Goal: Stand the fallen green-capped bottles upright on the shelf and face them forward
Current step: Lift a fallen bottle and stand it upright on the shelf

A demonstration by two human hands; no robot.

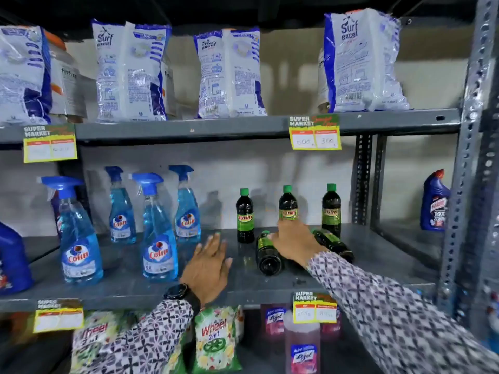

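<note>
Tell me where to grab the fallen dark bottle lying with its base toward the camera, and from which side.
Grip the fallen dark green-labelled plastic bottle around its labelled mid-body, coming from above. It lies on its side on the grey metal shelf, base toward the camera and green cap toward the back. The open left hand is probably the better choice; the right hand holds the middle upright bottle.

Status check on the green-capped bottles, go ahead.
Right hand gripping middle Sunny bottle, upright. Left hand open, empty, over shelf. Two bottles upright either side; two fallen bottles still down. Nothing blocking.
</note>
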